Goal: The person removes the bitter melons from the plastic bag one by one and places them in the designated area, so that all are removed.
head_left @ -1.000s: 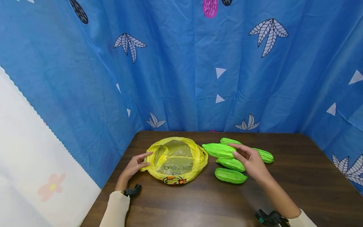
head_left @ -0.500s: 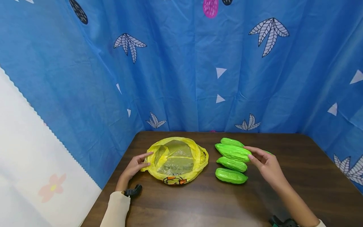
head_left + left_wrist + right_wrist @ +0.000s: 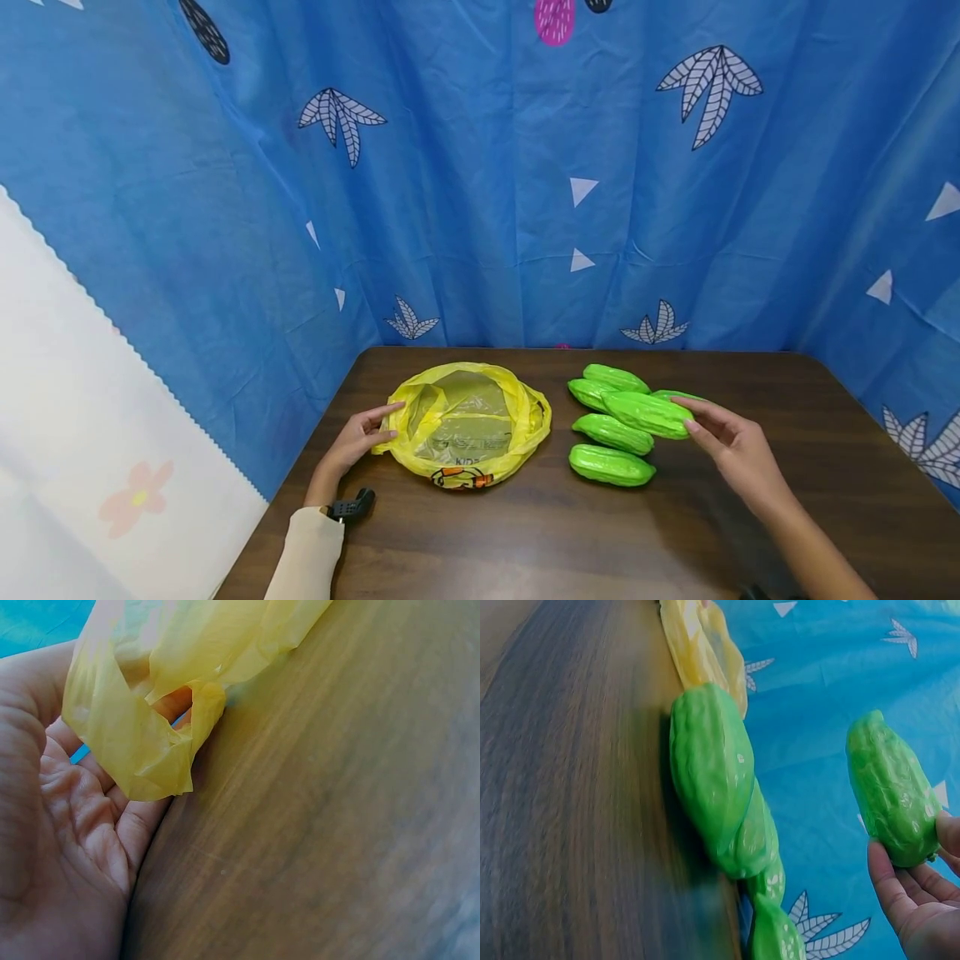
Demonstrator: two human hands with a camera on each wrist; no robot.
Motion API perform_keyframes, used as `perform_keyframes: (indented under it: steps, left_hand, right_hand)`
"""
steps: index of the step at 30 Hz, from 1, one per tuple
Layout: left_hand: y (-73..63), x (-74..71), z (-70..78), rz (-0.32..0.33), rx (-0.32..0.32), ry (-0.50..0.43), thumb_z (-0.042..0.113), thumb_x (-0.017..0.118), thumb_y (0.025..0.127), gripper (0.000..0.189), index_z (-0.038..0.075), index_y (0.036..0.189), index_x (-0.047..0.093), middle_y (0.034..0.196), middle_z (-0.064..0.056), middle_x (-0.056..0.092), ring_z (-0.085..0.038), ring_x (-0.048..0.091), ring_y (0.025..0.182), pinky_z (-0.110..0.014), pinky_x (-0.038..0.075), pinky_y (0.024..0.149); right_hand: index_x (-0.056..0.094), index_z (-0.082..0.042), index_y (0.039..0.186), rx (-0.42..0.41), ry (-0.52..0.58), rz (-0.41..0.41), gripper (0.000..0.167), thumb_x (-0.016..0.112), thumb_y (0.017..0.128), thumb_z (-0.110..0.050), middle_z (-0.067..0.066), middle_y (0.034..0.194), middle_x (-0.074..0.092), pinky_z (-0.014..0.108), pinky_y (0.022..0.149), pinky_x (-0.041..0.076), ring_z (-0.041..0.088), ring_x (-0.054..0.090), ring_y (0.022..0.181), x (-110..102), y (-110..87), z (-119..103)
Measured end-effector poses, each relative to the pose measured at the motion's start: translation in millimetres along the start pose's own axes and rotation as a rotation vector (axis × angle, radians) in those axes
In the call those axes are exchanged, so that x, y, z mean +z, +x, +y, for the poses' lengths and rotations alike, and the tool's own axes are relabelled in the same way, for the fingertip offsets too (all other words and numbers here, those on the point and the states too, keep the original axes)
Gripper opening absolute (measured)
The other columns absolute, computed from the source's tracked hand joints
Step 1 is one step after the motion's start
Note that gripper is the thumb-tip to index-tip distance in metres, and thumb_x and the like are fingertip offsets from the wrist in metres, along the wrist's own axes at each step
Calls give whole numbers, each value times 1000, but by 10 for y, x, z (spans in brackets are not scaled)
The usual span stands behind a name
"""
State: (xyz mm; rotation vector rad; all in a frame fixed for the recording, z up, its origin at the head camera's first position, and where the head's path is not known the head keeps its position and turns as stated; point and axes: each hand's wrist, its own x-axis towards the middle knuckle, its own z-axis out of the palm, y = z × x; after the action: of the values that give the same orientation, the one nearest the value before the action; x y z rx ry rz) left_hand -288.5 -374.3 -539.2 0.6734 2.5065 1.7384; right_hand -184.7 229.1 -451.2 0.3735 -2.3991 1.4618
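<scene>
My right hand (image 3: 731, 446) pinches one end of a bright green bitter melon (image 3: 647, 414) between thumb and fingers. In the right wrist view this bitter melon (image 3: 892, 791) is held apart from the others. Beneath and around it several more bitter melons lie, the nearest bitter melon (image 3: 611, 465) toward the table's front. My left hand (image 3: 358, 435) holds the left rim of a yellow plastic bag (image 3: 531, 417), whose mouth gapes upward. Up close, a loop of the bag (image 3: 142, 742) hangs across my left fingers, hiding their tips.
A dark brown wooden table (image 3: 495, 542) carries everything. Blue patterned curtain (image 3: 480, 208) hangs behind it and at both sides. White cloth (image 3: 90, 433) hangs at the left.
The right hand has carried the bitter melon rightward, away from the bag and over the other bitter melons. The left hand and the bag stay in place.
</scene>
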Motion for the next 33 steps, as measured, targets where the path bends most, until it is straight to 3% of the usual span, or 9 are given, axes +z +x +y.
perform_keyframes:
  steps: [10, 17, 26, 33]
  left_hand:
    - [-2, -4, 30, 5, 5, -6, 5, 68, 97, 53, 0, 147, 52, 151, -23, 48, -41, 30, 145, -17, 42, 100]
    - [-7, 1, 21, 2, 2, -5, 5, 68, 97, 53, 0, 147, 52, 151, -22, 49, -38, 32, 144, -17, 42, 100]
    - [13, -13, -1, 7, 9, 37, 7, 67, 98, 51, 3, 147, 53, 150, -19, 51, -23, 40, 141, -16, 36, 101]
    - [17, -8, -8, 9, 0, 40, 8, 68, 97, 51, 4, 146, 55, 150, -18, 52, -35, 32, 145, -16, 35, 103]
  right_hand:
    - [62, -6, 139, 27, -49, 15, 36, 59, 104, -15, -26, 126, 58, 15, 76, 52, -7, 61, 100, -142, -54, 85]
    - [62, -9, 140, 69, -92, 30, 38, 58, 105, -24, -27, 125, 55, 16, 74, 52, -5, 59, 98, -235, -134, 146]
    - [61, -4, 140, 75, -86, 13, 38, 58, 105, -20, -30, 120, 56, 19, 74, 54, -8, 62, 95, -317, -181, 228]
    - [59, 2, 139, 84, -45, 3, 38, 58, 105, -16, -28, 116, 59, 20, 73, 56, -5, 65, 92, -368, -229, 312]
